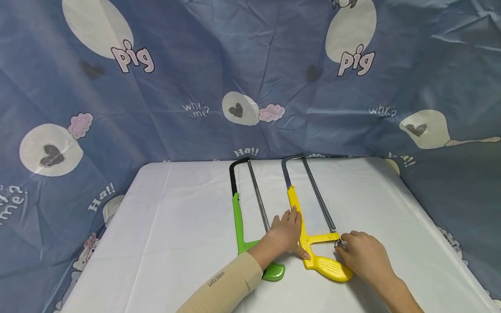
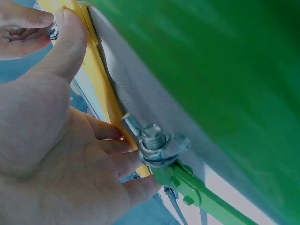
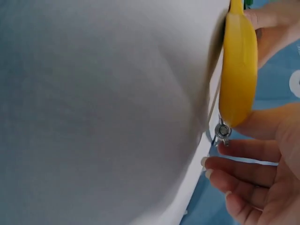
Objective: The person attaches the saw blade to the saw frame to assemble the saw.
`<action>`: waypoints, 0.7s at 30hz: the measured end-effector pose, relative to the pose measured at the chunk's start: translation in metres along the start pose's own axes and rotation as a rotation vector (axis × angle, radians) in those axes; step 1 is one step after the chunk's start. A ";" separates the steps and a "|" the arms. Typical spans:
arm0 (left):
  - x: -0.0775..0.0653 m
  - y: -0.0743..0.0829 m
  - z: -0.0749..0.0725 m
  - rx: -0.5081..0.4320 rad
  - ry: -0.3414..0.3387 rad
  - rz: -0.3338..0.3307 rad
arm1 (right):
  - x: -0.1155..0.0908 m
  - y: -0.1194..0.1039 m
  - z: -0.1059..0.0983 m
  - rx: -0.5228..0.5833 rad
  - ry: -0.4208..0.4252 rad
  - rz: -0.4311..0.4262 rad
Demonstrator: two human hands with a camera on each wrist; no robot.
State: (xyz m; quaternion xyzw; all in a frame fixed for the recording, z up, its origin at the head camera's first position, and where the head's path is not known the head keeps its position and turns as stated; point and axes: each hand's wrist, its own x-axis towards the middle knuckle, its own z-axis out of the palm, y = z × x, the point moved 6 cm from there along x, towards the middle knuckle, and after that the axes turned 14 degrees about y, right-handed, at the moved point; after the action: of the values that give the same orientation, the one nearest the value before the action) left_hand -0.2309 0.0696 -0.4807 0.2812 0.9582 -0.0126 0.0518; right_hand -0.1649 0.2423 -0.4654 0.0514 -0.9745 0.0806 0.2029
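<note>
A yellow-handled hacksaw (image 1: 294, 198) lies on the white-covered table, its blade to the right of the frame. My left hand (image 1: 283, 232) rests on it with fairly straight fingers along the yellow frame and the thumb near the handle (image 1: 330, 267). At the blade's near end, my right hand (image 1: 365, 254) pinches a metal wing nut (image 3: 223, 130) between thumb and index finger; the thumb tip is partly hidden behind the handle in the right wrist view. A green-handled hacksaw (image 1: 238, 221) lies to the left, partly covered by my left forearm, its own wing nut (image 2: 157, 143) near my left fingers.
The white tabletop (image 1: 184, 217) extends to both sides of the saws. Blue printed cloth (image 1: 188, 78) hangs behind the table and surrounds its sides. Both saws' far ends lie close to the table's back edge.
</note>
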 end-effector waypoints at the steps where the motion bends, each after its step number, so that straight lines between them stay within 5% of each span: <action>1: 0.000 0.000 0.000 0.002 0.000 0.000 | 0.000 -0.001 -0.001 -0.008 0.014 -0.019; 15: -0.003 0.001 -0.003 0.007 0.006 0.001 | 0.001 -0.004 0.000 -0.033 0.058 -0.052; 21: -0.002 -0.001 -0.003 0.011 0.000 0.000 | 0.003 -0.004 0.006 -0.058 0.012 -0.057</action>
State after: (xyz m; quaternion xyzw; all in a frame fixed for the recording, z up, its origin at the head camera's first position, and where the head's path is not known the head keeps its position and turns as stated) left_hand -0.2301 0.0679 -0.4779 0.2813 0.9581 -0.0178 0.0503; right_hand -0.1690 0.2373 -0.4689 0.0728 -0.9733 0.0466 0.2125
